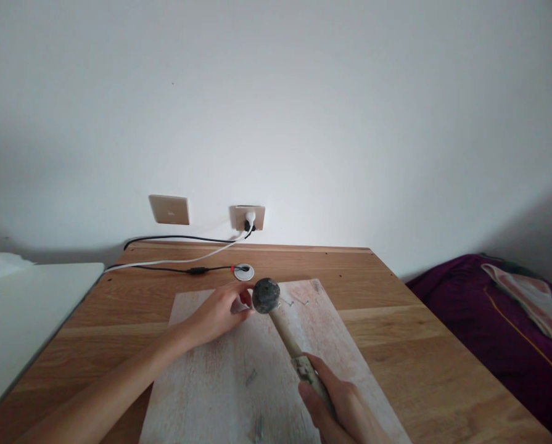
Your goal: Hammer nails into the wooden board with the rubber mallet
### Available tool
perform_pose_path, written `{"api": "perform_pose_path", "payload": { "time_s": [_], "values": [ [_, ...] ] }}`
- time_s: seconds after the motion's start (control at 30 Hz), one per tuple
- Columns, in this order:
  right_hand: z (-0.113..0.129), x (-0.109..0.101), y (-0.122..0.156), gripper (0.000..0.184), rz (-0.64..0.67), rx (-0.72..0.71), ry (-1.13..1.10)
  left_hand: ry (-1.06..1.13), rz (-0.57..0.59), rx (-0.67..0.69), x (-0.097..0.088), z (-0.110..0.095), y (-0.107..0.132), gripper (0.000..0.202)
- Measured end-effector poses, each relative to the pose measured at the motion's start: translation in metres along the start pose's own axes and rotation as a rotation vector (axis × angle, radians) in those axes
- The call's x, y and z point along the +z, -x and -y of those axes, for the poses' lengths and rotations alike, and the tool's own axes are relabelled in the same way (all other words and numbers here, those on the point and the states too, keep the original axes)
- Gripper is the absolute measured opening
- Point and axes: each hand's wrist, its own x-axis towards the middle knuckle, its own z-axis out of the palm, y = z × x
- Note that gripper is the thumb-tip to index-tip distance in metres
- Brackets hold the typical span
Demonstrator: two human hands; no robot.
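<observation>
I am watching the right hand (pixel 343 404) clamping a black-headed, pale-handled mallet (pixel 285 333), its long axis slanting up-left above a whitish, flat board (pixel 211 388). Its round head (pixel 266 296) is appearing just right of the curled left hand (pixel 220 311); whether that is pinching anything, I cannot tell.

Softly lit, brightest on the wall (pixel 313 142) above the back edge of the tabletop (pixel 396 333), dimmer toward both sides; slightly blurred.
</observation>
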Motion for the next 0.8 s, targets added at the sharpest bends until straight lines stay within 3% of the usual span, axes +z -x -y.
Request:
{"api": "perform_pose_path", "payload": {
  "time_s": [0.1, 0.33, 0.8],
  "values": [
    [-0.0032, 0.0008, -0.0015, 0.070, 0.014, 0.004, 0.001, 0.000, 0.006, -0.007, 0.0000, -0.0009, -0.0006, 0.034],
    [0.0003, 0.0008, 0.0000, 0.067, 0.024, 0.044, -0.032, 0.039, 0.011, -0.009, -0.0027, -0.0065, -0.0012, 0.010],
    [0.0032, -0.0022, 0.0044, 0.067, -0.020, 0.050, -0.060, 0.081, 0.033, -0.007, -0.0015, -0.0024, 0.0002, 0.029]
  ]
}}
